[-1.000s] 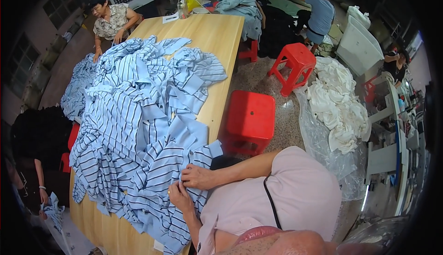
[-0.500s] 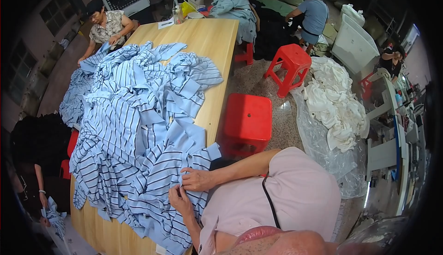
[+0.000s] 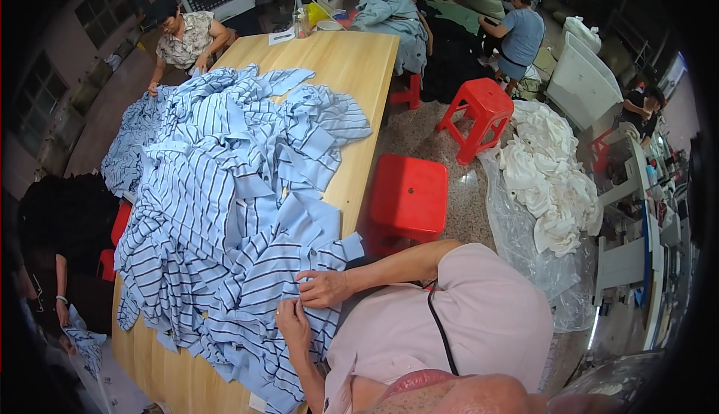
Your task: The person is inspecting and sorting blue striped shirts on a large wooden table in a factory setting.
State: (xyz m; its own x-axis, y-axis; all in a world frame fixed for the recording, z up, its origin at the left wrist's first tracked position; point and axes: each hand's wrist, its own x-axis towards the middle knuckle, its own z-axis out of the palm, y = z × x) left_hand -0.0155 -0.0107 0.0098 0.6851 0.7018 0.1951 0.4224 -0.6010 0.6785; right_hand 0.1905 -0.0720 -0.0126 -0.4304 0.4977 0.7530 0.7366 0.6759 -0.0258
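Note:
A light blue polo shirt with dark stripes [image 3: 281, 253] lies spread at the near end of the table, its collar toward the middle and small buttons along its front. My right hand [image 3: 326, 289] rests on the cloth, with thumb and fingers closed on the button strip. Just below it, my left hand [image 3: 293, 323], with a ring on one finger, pinches the same edge. The fingertips of both hands nearly meet. Whether a small thing sits between them is too fine to make out. A heap of similar striped shirts [image 3: 198, 182] surrounds this one.
The garments lie on a wooden table [image 3: 358, 58]. Two red stools [image 3: 409, 195] stand beside it, near white cloth [image 3: 550, 182] on plastic sheeting. A co-worker [image 3: 183, 40] handles shirts at the far left corner; another person's arm [image 3: 61, 287] holds striped cloth at left.
The whole view has shifted slightly. My hands stay at the shirt's button strip, with the fingers a little changed. The co-worker at the far left corner has lowered the raised cloth.

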